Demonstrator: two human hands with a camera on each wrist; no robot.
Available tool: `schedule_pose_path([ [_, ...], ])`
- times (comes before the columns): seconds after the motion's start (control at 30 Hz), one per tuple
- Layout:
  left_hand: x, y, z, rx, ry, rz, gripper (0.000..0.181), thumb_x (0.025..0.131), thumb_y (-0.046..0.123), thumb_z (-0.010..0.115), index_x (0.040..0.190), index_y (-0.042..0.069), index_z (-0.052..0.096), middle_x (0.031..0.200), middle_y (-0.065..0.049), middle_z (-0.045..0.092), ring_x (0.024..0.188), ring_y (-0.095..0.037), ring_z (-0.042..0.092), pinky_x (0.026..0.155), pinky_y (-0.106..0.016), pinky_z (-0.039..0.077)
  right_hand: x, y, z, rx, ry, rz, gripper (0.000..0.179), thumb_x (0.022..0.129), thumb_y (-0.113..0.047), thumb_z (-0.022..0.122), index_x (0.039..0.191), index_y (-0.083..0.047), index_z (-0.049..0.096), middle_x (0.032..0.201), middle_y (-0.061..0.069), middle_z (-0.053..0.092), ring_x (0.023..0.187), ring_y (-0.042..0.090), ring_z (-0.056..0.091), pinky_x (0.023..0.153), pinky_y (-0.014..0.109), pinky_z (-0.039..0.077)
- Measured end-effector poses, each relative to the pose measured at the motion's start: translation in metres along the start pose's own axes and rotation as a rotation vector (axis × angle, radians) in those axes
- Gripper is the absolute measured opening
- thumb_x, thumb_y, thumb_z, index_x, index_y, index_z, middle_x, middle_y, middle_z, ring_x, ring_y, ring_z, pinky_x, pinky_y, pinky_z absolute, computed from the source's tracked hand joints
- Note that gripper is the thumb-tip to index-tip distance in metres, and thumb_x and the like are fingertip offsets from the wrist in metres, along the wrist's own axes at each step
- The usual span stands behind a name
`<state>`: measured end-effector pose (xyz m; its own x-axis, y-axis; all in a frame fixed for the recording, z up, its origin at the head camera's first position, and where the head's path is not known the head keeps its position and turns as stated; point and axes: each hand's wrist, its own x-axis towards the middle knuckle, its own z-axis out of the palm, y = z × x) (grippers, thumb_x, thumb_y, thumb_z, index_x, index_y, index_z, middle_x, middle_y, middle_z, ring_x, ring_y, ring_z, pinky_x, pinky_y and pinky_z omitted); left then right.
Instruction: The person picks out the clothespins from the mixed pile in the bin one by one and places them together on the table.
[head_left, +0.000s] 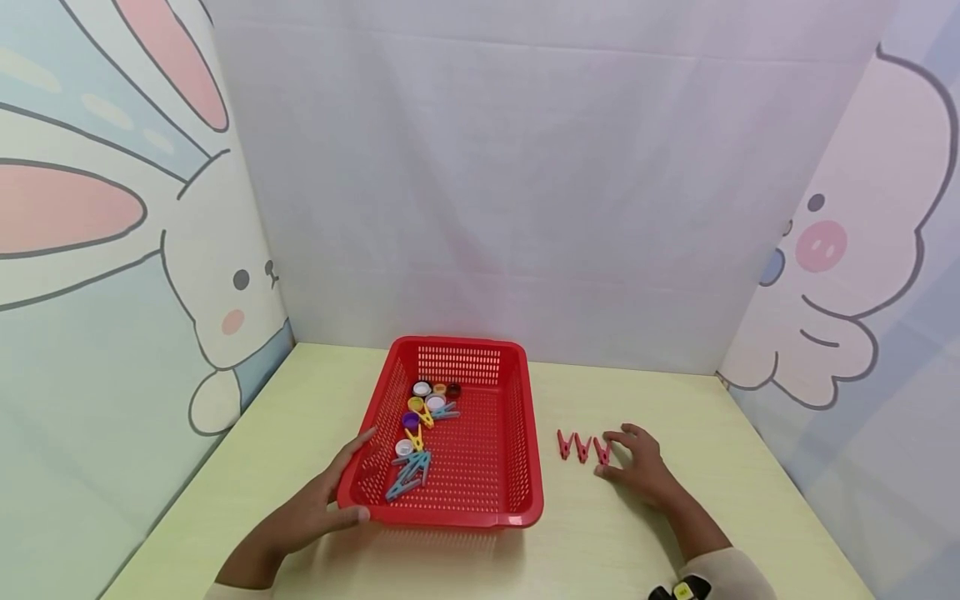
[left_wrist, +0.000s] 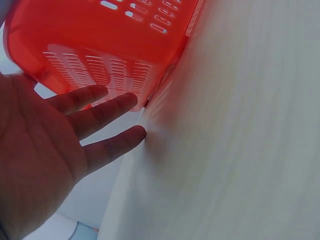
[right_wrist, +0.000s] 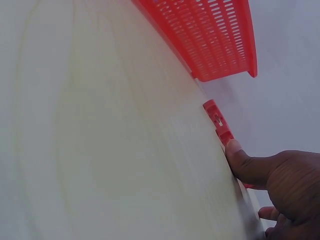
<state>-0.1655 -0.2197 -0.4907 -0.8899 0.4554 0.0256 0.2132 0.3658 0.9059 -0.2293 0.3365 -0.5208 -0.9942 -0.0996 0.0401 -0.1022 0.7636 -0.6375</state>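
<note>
While the left hand (head_left: pixel 324 507) touches the near left corner of the basket (head_left: pixel 457 518), fingers spread and straight, the right hand (head_left: pixel 647 468) brackets the rightmost red clip (head_left: pixel 603 457) with thumb and forefinger — the thumb touches it, but whether they pinch it I cannot tell. Two other red clips (head_left: pixel 582 454) lie just beside it, between basket and right edge of the tabletop (head_left: pixel 585 542). Caps (head_left: pixel 422 389), yellow clips (head_left: pixel 426 417) and blue clips (head_left: pixel 403 488) lie along the basket's left side — most blue ones toward its near left corner.
</note>
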Motion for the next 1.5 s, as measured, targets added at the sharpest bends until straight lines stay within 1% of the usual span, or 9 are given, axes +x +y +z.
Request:
schedule_pose_path([
  [0.2,0.000,-0.001,-0.001,-0.001,-0.003,0.008,0.115,0.089,0.039,0.084,0.175,0.027,0.008,0.170,-0.027,0.035,0.145,-0.049,0.050,0.091,-0.037,0.069,0.000,0.000,0.000,-0.018,-0.003,0.003,0.081,0.089,-0.033,0.092,0.154,-0.001,0.056,0.166,0.038,0.036,0.155,0.063,0.026,0.125,0.084,0.022],
  [0.4,0.000,-0.001,-0.001,-0.009,-0.010,-0.007,0.115,0.090,0.039,0.084,0.175,0.029,0.008,0.170,-0.027,0.035,0.144,-0.046,0.051,0.092,-0.037,0.069,0.001,0.001,0.001,-0.008,-0.012,0.008,0.088,0.089,-0.032,0.092,0.157,0.003,0.050,0.167,0.039,0.034,0.155,0.063,0.025,0.126,0.083,0.023],
  [0.53,-0.001,0.001,-0.002,-0.010,-0.006,-0.009,0.114,0.090,0.039,0.083,0.175,0.027,0.008,0.169,-0.027,0.036,0.144,-0.046,0.051,0.092,-0.037,0.069,0.005,-0.002,0.000,0.017,0.033,-0.017,0.088,0.088,-0.027,0.093,0.156,0.006,0.048,0.164,0.040,0.038,0.154,0.062,0.030,0.127,0.080,0.025],
  [0.7,-0.001,0.004,-0.003,-0.019,-0.007,0.003,0.114,0.091,0.037,0.083,0.175,0.025,0.008,0.170,-0.028,0.035,0.143,-0.048,0.051,0.092,-0.038,0.069,0.006,-0.013,-0.001,0.064,0.098,-0.035,0.082,0.091,-0.023,0.091,0.156,0.006,0.049,0.165,0.040,0.035,0.154,0.063,0.026,0.125,0.081,0.027],
  [0.77,-0.001,0.003,-0.003,-0.023,-0.011,0.012,0.114,0.091,0.037,0.083,0.175,0.024,0.007,0.170,-0.029,0.033,0.143,-0.048,0.052,0.092,-0.038,0.069,0.004,-0.021,-0.003,0.080,0.115,-0.043,0.079,0.093,-0.022,0.089,0.156,0.005,0.049,0.167,0.039,0.033,0.155,0.063,0.024,0.124,0.082,0.027],
  [0.93,0.000,0.002,-0.001,-0.031,-0.006,0.007,0.115,0.091,0.036,0.084,0.175,0.024,0.008,0.171,-0.028,0.033,0.145,-0.050,0.050,0.093,-0.038,0.068,0.003,-0.046,-0.005,0.102,0.150,-0.115,0.074,0.094,-0.017,0.087,0.155,0.003,0.052,0.167,0.036,0.035,0.155,0.060,0.025,0.121,0.084,0.030],
  [1.13,0.001,0.002,0.000,-0.036,-0.006,0.011,0.115,0.090,0.036,0.084,0.175,0.024,0.007,0.170,-0.028,0.033,0.144,-0.049,0.050,0.093,-0.038,0.068,0.007,-0.083,-0.007,0.107,0.183,-0.227,0.075,0.091,-0.022,0.090,0.154,-0.001,0.055,0.167,0.031,0.038,0.156,0.057,0.027,0.118,0.083,0.035],
  [1.4,-0.001,0.003,0.000,-0.025,-0.001,-0.001,0.115,0.090,0.036,0.084,0.175,0.027,0.008,0.170,-0.027,0.034,0.144,-0.047,0.051,0.093,-0.038,0.068,0.007,-0.126,-0.007,0.126,0.133,-0.336,0.075,0.091,-0.027,0.089,0.156,-0.008,0.055,0.169,0.023,0.039,0.157,0.052,0.032,0.113,0.079,0.047],
  [1.5,-0.002,0.003,0.000,-0.022,-0.006,0.000,0.115,0.090,0.037,0.083,0.175,0.027,0.007,0.170,-0.028,0.033,0.144,-0.048,0.051,0.093,-0.038,0.068,0.005,-0.141,-0.006,0.141,0.101,-0.374,0.075,0.092,-0.025,0.089,0.156,-0.008,0.055,0.169,0.022,0.039,0.156,0.052,0.036,0.107,0.070,0.057],
])
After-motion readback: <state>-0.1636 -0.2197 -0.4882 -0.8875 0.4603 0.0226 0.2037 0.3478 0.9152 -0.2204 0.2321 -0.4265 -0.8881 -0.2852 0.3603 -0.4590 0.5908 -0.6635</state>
